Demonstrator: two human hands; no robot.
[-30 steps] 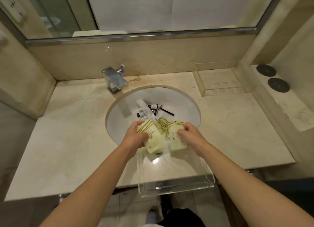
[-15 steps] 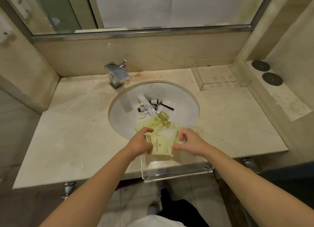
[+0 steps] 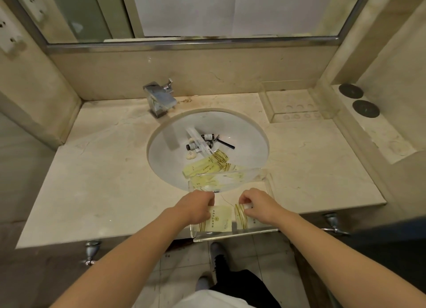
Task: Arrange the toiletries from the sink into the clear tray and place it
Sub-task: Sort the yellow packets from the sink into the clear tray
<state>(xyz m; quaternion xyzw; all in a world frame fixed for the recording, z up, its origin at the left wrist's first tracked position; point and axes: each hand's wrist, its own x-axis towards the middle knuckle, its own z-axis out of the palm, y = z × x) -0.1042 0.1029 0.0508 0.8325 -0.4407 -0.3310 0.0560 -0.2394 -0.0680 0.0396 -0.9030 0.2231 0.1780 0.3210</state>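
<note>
Fingers of both hands curl narrow, left hand [image 3: 198, 207] and right hand [image 3: 258, 205] each pinching a yellow packet [image 3: 220, 218] inside the clear tray [image 3: 232, 235].

Dim warm indoor light, soft shadow under the faucet [image 3: 159, 98] in the sink [image 3: 249, 144], wide-angle bending at edges, slight softness overall, faint glare on mirror [image 3: 207, 10]

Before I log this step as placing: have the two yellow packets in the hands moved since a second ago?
Yes. The yellow packets came back from over the sink toward the person and now lie in the clear tray at the counter's front edge.
</note>
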